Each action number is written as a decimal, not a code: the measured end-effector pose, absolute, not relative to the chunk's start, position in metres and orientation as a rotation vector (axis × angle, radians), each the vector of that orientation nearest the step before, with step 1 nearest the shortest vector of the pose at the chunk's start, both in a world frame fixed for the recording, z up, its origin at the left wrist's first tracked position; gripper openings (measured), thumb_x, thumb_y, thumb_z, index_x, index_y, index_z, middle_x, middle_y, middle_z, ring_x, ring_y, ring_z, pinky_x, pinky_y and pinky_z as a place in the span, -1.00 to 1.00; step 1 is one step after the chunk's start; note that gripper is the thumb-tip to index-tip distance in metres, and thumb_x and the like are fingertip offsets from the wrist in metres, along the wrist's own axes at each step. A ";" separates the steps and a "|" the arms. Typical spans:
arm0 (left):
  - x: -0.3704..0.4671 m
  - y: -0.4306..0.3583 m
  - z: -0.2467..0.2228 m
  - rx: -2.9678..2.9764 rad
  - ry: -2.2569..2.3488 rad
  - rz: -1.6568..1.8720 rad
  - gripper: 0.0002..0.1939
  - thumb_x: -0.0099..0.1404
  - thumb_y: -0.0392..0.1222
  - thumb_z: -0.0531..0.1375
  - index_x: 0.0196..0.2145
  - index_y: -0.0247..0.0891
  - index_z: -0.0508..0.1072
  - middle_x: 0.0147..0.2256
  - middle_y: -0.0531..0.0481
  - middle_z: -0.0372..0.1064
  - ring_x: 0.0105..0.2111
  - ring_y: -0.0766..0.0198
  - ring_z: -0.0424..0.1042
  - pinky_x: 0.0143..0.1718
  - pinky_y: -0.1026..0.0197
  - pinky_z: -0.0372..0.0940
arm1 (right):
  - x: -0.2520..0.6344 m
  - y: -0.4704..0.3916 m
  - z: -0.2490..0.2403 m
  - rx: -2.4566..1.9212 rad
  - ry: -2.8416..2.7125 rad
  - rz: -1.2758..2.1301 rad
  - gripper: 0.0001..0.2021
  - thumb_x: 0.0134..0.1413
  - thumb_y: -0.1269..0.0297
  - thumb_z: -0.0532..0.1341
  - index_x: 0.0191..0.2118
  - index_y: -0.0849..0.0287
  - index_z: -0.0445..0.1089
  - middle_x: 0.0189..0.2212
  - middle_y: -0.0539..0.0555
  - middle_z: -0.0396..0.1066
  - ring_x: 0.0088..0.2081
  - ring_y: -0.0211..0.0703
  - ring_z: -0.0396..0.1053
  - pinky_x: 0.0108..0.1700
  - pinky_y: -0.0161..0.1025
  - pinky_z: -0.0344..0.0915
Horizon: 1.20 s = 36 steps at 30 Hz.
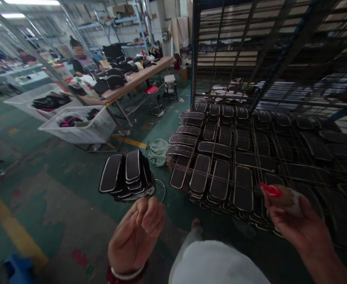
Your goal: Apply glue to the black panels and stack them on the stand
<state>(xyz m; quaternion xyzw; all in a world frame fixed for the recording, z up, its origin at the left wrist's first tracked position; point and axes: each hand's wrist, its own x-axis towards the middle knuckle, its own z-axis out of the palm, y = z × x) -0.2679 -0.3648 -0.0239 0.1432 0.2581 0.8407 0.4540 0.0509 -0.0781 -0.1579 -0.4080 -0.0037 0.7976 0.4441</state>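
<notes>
My left hand (136, 232) is raised at the lower middle, fingers curled together; whether anything small is pinched between them cannot be made out. At the right, my right hand (300, 225) is wrapped round a bottle (288, 200) with a red pointed nozzle, which points left. Beyond my left hand, a stack of black pads with pale edges (111, 173) rests on a small round stool. Under and beyond the bottle, many similar black pads (221, 179) lie in rows on a wire rack. Neither hand touches the pads.
White bins (84, 130) with dark items stand at the left. Behind them is a long table (138, 81) with black pieces, a person (80, 59) beside it. A red stool (152, 90), a green cloth bundle (157, 152) and a tall wire frame (193, 51) are further in.
</notes>
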 end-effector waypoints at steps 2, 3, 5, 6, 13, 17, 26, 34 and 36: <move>-0.256 -0.375 -0.023 0.367 0.800 2.109 -0.89 0.36 -0.27 0.30 -0.35 -0.30 0.53 -0.41 0.05 0.14 -0.45 0.34 0.14 -0.44 0.33 0.30 | 0.057 -0.073 -0.160 -1.020 -0.063 2.027 -0.55 0.26 0.29 0.25 0.25 -0.01 0.43 0.29 0.31 0.43 0.03 0.33 0.59 -0.60 -0.10 0.53; -0.250 -0.379 -0.023 0.369 0.886 2.112 -0.91 0.35 -0.26 0.32 -0.34 -0.29 0.56 -0.40 0.04 0.18 -0.44 0.35 0.16 -0.44 0.33 0.30 | 0.062 -0.071 -0.160 -1.023 -0.088 2.046 -0.55 0.25 0.28 0.25 0.25 -0.01 0.43 0.28 0.30 0.44 0.03 0.32 0.59 -0.59 -0.10 0.53; -0.236 -0.383 -0.023 0.383 1.052 2.082 -0.91 0.31 -0.23 0.39 -0.34 -0.27 0.60 -0.40 0.02 0.25 -0.44 0.35 0.19 -0.44 0.35 0.29 | 0.071 -0.067 -0.161 -1.025 -0.101 2.077 -0.53 0.25 0.27 0.25 0.26 0.03 0.41 0.28 0.32 0.44 0.03 0.30 0.59 -0.57 -0.11 0.54; -0.228 -0.382 -0.023 0.401 1.128 2.053 -0.89 0.29 -0.20 0.42 -0.36 -0.25 0.61 -0.41 0.01 0.27 -0.45 0.35 0.20 -0.43 0.34 0.28 | 0.076 -0.066 -0.161 -1.025 -0.091 2.089 -0.53 0.27 0.27 0.23 0.28 0.06 0.40 0.27 0.33 0.44 0.04 0.29 0.58 -0.56 -0.12 0.54; -0.181 -0.364 -0.035 0.446 1.644 1.799 -0.66 0.32 0.02 0.41 -0.50 -0.20 0.52 -0.50 0.04 0.28 -0.48 0.27 0.19 -0.47 0.26 0.20 | 0.102 -0.074 -0.156 -0.952 0.029 2.172 -0.57 0.36 0.24 0.24 0.28 0.11 0.38 0.11 0.28 0.55 0.02 0.21 0.59 -0.51 -0.23 0.50; -0.167 -0.362 -0.051 0.504 1.853 1.636 -0.52 0.41 0.14 0.29 -0.57 -0.16 0.39 -0.54 0.08 0.17 -0.50 0.23 0.13 -0.47 0.19 0.18 | 0.103 -0.081 -0.160 -0.868 0.100 2.249 -0.61 0.39 0.22 0.26 0.27 0.09 0.37 0.05 0.24 0.58 0.03 0.18 0.58 -0.47 -0.27 0.48; -0.137 -0.346 -0.060 0.627 1.918 1.494 -0.47 0.48 0.14 0.20 -0.59 -0.14 0.30 -0.57 0.10 0.09 -0.54 0.24 0.06 -0.51 0.18 0.12 | 0.112 -0.089 -0.172 -0.815 0.213 2.350 -0.62 0.40 0.16 0.29 0.23 0.11 0.37 0.04 0.23 0.57 0.05 0.19 0.57 -0.46 -0.27 0.50; -0.126 -0.335 -0.044 0.890 1.690 1.480 -0.72 0.48 0.01 0.24 -0.34 -0.16 0.55 -0.28 -0.10 0.44 -0.31 0.17 0.39 -0.28 0.22 0.34 | 0.115 -0.093 -0.168 -0.753 0.154 2.398 -0.61 0.39 0.14 0.30 0.24 0.09 0.37 0.06 0.24 0.57 0.05 0.17 0.57 -0.45 -0.30 0.52; -0.131 -0.340 -0.042 0.951 1.770 1.455 -0.72 0.46 0.01 0.26 -0.37 -0.16 0.55 -0.28 -0.10 0.47 -0.26 0.15 0.43 -0.21 0.21 0.35 | 0.114 -0.092 -0.165 -0.749 0.154 2.391 -0.59 0.40 0.14 0.29 0.26 0.11 0.36 0.07 0.25 0.56 0.06 0.18 0.57 -0.45 -0.30 0.52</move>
